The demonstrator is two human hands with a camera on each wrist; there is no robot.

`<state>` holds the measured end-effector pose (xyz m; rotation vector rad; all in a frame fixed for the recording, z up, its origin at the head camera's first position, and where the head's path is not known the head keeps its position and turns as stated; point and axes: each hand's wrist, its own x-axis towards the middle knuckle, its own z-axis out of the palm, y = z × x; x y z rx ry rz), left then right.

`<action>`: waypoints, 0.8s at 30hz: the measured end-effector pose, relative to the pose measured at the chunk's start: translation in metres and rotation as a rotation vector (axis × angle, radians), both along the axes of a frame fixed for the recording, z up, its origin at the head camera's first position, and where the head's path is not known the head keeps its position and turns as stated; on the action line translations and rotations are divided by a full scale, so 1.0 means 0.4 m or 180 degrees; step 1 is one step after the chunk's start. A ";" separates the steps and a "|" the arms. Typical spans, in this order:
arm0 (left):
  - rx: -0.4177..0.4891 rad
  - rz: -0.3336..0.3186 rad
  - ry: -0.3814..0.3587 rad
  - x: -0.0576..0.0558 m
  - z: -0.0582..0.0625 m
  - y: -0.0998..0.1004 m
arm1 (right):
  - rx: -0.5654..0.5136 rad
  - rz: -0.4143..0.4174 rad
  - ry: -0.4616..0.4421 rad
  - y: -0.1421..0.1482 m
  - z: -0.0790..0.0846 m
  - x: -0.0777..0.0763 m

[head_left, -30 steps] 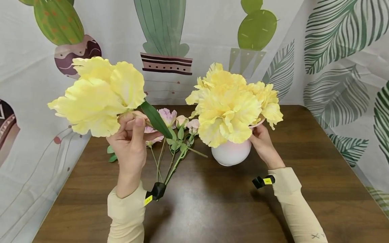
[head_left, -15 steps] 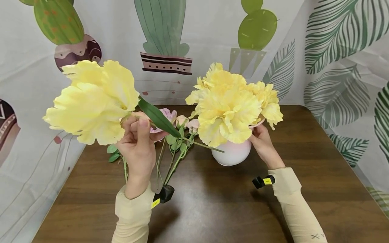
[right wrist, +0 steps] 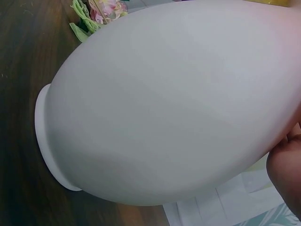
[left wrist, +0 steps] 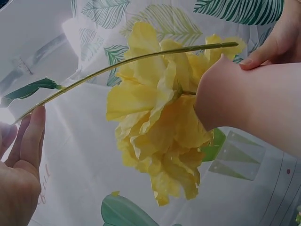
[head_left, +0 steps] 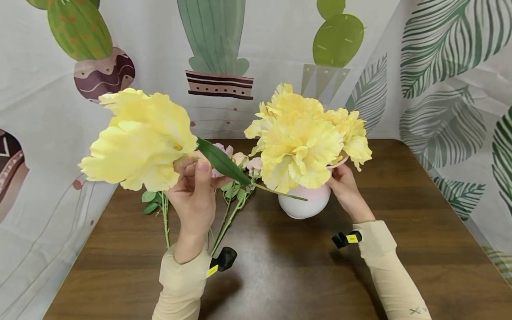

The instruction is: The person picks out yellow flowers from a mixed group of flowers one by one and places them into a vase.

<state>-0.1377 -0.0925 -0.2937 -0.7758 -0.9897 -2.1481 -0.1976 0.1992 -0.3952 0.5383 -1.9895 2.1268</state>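
My left hand (head_left: 195, 200) pinches the stem of a yellow artificial flower (head_left: 140, 142) in the air, left of the vase. Its bloom points left, and a long green leaf (head_left: 224, 162) grows from the stem (left wrist: 136, 59). The bare stem end reaches right, in front of the vase in the head view. That white, pink-tinted vase (head_left: 304, 203) stands upright with several yellow flowers (head_left: 304, 138) in its mouth. At the vase's neck, my right hand (head_left: 347, 192) holds on from the right side; some of its fingers are hidden. The right wrist view is filled by the vase's round body (right wrist: 164, 103).
Pink and lilac flowers (head_left: 254, 165) with green stems lie on the brown wooden table (head_left: 320, 275) behind and beside my left hand. A leafy stem (head_left: 165, 218) lies left of that wrist. A printed cloth (head_left: 276, 40) hangs behind the table.
My left hand has moved right and slightly down with the yellow flower. Its stem end now extends across in front of the vase. The right hand and vase have stayed in place.
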 end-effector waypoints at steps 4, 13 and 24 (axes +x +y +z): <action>-0.0054 -0.0022 0.0061 0.000 0.002 0.007 | -0.0026 -0.0005 0.0006 0.002 -0.004 0.002; -0.0060 0.0166 -0.0015 0.005 0.011 0.034 | -0.0039 -0.0054 -0.0036 0.003 -0.007 0.003; -0.0092 0.0470 0.0018 0.019 0.013 0.069 | 0.0011 -0.0068 -0.0106 0.001 0.001 0.001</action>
